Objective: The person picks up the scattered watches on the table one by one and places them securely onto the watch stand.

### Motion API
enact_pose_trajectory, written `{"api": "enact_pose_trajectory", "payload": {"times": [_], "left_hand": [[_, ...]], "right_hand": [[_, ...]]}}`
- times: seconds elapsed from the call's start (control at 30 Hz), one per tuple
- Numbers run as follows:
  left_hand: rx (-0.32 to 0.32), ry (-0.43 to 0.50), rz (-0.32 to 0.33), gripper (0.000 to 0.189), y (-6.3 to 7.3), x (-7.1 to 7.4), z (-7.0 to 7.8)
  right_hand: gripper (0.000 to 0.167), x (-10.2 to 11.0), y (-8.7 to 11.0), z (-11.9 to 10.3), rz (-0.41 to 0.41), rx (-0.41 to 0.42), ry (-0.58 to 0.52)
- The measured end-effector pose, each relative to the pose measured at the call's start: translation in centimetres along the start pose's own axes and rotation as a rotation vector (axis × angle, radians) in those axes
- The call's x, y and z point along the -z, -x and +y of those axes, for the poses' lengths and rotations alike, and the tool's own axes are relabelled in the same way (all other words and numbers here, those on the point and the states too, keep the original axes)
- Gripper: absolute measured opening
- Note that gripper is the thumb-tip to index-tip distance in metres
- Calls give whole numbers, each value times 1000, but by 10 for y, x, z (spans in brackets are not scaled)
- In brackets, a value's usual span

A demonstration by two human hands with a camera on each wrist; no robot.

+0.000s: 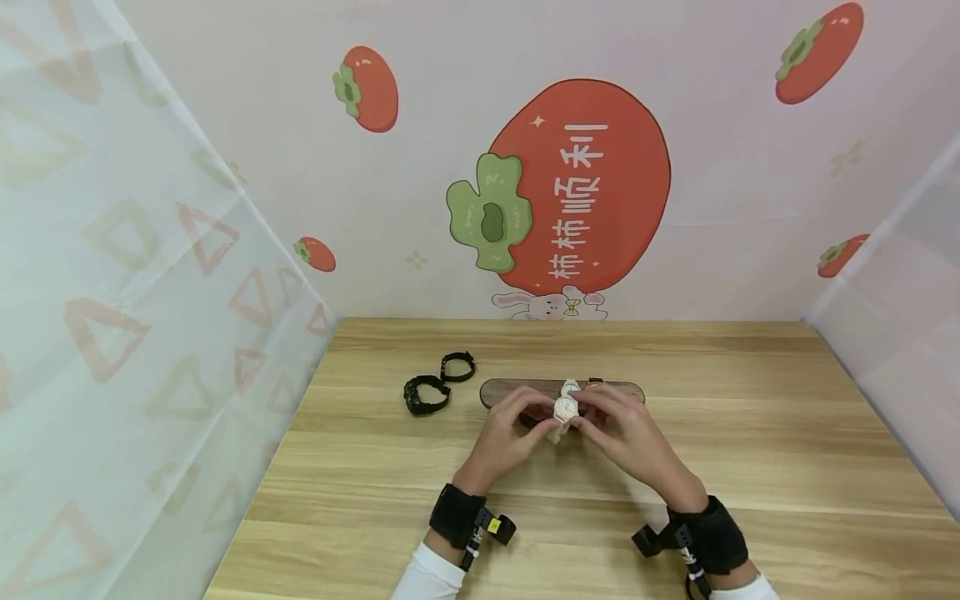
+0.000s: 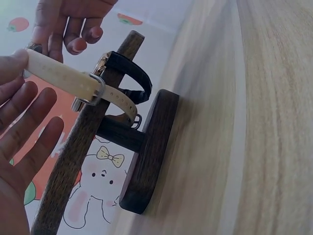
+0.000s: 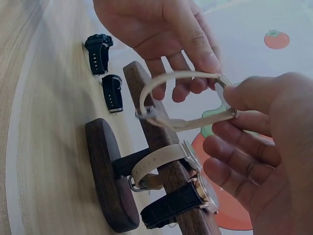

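Both hands hold up a wristwatch point(image 1: 566, 408) with a cream strap, its dial facing up in the head view. My left hand point(image 1: 501, 437) pinches it at one side, thumb and index finger where strap meets case. From the other side my right hand point(image 1: 633, 433) grips the case between thumb and fingers. The buckled strap point(image 3: 171, 76) forms a closed loop beside the bar of a dark wooden watch stand point(image 3: 139, 83), apart from its end. On that bar sit another cream-strapped watch point(image 3: 161, 161) and a dark-strapped watch point(image 3: 176, 203) with a rose-gold case.
Two black watches, one larger point(image 1: 426, 395) and one smaller point(image 1: 458, 367), lie on the wooden table point(image 1: 360, 500) left of the stand. The stand's rounded base point(image 2: 151, 156) rests on the table. A printed backdrop point(image 1: 720, 208) rises behind the table's far edge.
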State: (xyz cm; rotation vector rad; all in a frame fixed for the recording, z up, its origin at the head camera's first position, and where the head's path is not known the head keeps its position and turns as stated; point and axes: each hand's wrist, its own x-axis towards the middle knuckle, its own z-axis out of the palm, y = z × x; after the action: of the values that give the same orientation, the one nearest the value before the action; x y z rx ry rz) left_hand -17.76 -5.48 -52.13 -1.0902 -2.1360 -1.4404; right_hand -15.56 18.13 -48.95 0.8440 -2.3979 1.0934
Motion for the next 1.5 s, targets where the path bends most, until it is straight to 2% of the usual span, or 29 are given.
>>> {"api": "enact_pose_trajectory", "payload": {"times": [0.1,0.33,0.5,0.73,0.97,1.5], "left_hand": [[1,9,1,29,0,0,0],[6,-22,-31,50,1,-1,-1],[4,-27,-40,47,0,-1,0],[9,-24,-51,47,-1,0,1],[-17,-43,-61,47,0,1,-1],[-1,-60,-69,45,0,2,0]], "right_hand": [[38,1,1,-1,-25,-12,5],[41,1,2,-2,-70,-1,-8],[43,2,2,-2,-85,-31,-20],[57,3,3,0,-107,-53,-60],[56,2,3,2,-88,-41,-59],[56,1,4,3,-78,-32,-38]]}}
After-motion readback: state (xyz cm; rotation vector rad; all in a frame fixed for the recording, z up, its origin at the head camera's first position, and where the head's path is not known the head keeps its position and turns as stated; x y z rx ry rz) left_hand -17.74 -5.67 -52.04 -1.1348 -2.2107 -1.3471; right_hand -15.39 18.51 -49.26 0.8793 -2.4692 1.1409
